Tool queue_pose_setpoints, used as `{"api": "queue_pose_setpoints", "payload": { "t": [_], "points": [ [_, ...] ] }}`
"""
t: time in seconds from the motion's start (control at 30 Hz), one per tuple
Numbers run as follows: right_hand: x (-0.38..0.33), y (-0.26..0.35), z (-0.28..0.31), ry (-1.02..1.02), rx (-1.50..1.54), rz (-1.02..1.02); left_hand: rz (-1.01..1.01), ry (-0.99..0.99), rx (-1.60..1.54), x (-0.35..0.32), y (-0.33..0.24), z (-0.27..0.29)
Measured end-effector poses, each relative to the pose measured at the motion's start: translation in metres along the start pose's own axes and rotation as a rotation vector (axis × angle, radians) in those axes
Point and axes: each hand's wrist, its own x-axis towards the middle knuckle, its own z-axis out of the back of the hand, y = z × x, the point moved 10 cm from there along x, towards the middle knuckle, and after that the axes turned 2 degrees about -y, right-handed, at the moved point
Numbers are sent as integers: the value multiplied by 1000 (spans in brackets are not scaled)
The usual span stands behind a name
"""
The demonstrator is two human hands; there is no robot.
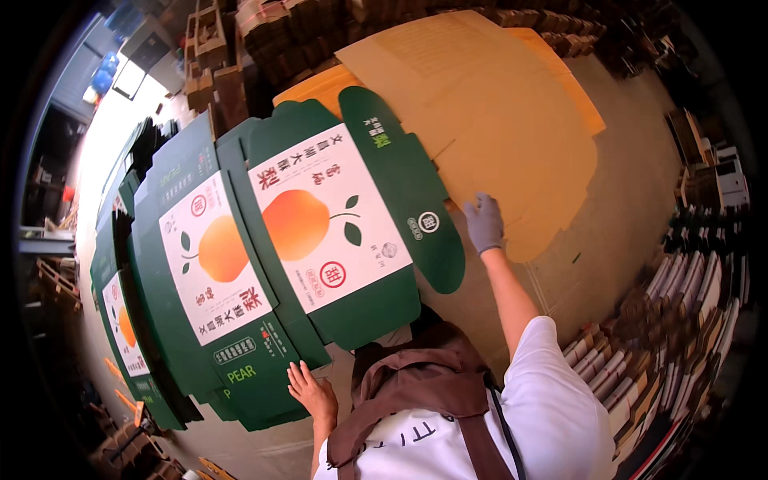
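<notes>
A flat, unfolded green carton blank [364,316] printed with an orange pear on a white panel lies in front of me, its rounded flap reaching right. It overlaps more green blanks [184,352] stacked to the left. My left hand [312,394], bare with fingers spread, rests at the near edge of those blanks. To the right, my right hand [485,224] wears a grey glove and holds nothing visible. It is over the near left part of a large brown cardboard sheet [512,136], fingers slightly bent and apart; whether it touches the sheet I cannot tell.
An orange board [560,76] shows beneath the brown sheet. Stacked folded cardboard [680,320] lines the right side, and more bundles [288,40] stand at the back. Wooden pallets [210,40] are at the far left. An orange pallet jack [138,408] is at the lower left.
</notes>
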Motion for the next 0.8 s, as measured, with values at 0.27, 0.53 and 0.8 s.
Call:
{"api": "queue_pose_setpoints", "payload": {
  "t": [0.27,0.53,0.8],
  "points": [
    [-34,-431,74,-114,331,-927,-757,119,-425,101,-315,-7],
    [-19,-336,117,-323,1037,-699,-485,494,-900,127,-434,-57],
    [71,-91,342,-412,768,-58,-329,656,-1196,174,-502,-20]
  ]
}}
